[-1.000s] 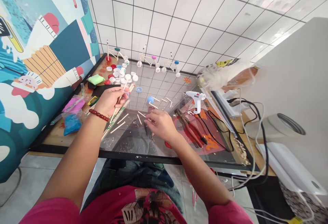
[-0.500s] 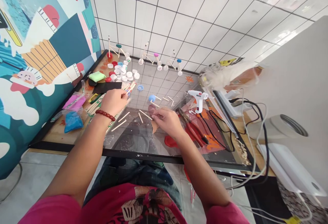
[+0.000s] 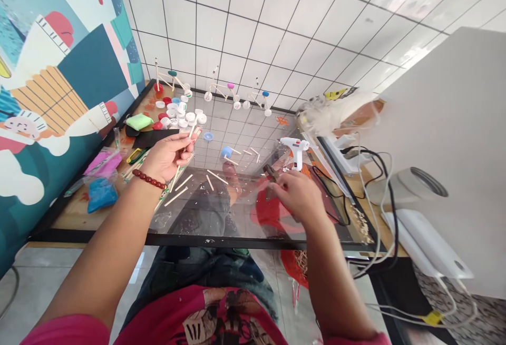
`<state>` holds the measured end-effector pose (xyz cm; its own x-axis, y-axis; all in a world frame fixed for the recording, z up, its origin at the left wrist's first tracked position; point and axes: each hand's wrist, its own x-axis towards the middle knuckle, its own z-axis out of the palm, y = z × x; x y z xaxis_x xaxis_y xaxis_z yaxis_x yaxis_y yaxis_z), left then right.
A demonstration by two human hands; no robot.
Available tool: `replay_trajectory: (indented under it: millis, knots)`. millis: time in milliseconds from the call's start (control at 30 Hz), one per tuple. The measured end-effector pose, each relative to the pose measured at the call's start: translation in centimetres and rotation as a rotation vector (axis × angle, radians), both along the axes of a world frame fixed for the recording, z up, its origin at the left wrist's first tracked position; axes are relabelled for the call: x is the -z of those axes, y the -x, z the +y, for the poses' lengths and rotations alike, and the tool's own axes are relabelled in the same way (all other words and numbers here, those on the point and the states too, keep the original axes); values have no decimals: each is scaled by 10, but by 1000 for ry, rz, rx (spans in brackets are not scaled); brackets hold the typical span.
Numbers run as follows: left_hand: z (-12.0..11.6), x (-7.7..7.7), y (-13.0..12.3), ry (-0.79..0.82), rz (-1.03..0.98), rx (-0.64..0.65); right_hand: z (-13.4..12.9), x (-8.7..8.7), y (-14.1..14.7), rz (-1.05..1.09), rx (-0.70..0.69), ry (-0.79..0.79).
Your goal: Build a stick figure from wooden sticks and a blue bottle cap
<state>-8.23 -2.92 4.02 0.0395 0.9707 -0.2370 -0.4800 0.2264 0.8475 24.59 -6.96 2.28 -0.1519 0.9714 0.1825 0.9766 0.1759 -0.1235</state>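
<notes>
The stick [image 3: 192, 130] was in the left hand [image 3: 168, 155], left of centre in the frame, its upper end projecting past the fingertips. The left fingers were closed in a pinch on it. The pliers [image 3: 271, 173] were right of centre on the counter side nearest the glue gun [image 3: 296, 147], with the right hand [image 3: 298, 195] over them. The right fingers were curled against the tool near its joint; whether they had closed fully on it could not be determined, as the hand hid the handles.

Handling, as judged: the stick was light, dry and stiff, and liable to snap or splinter under bending. It was best held by a light pinch near mid-length, without side load. The pliers were the heavy item, rigid and nose-weighted. The correct hold was well back on the handles, clear of the joint, to avoid pinched skin. The glossy counter [image 3: 245, 241] offered little friction, so a dropped tool could slide or mark it. The short sticks [image 3: 217, 177] at centre were easily scattered by a sleeve or a dragged handle.
</notes>
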Motion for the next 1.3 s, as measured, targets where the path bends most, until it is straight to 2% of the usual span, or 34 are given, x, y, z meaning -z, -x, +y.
replay_trajectory:
  millis: [100, 167, 300, 433, 533, 633, 733, 833, 933, 1033, 1167, 1300]
  knots:
    - [1, 4, -4, 14, -51, 37, -14, -2, -38, -70, 128, 130]
    - [1, 6, -7, 31, -77, 70, -20, 3, -49, -76, 130, 221]
    - [1, 8, -8, 41, -77, 81, -24, 13, -46, -138, 68, 210]
    - [2, 9, -4, 17, -76, 42, -18, 10, -40, -164, 100, 248]
    - [4, 9, -1, 23, -84, 36, -15, 10, -44, 128, 152, 287]
    - [4, 9, 1, 23, -91, 48, -17, 15, -46, 695, 184, 413]
    - [3, 9, 0, 19, -93, 67, -21, 14, -37, 1221, 139, 479]
    - [3, 7, 0, 27, -93, 71, -22, 3, -21, 1441, 54, 546]
    - [2, 5, 1, 39, -96, 86, -18, -10, -5, 1493, -8, 667]
    - [1, 3, 4, 41, -106, 106, -15, -13, 7, 1461, -67, 749]
    - [-2, 1, 2, 62, -97, 140, -10, -9, 21, 1306, -139, 713]
    - [-6, 3, -11, 94, -54, 227, -4, -12, 36, 1059, -263, 643]
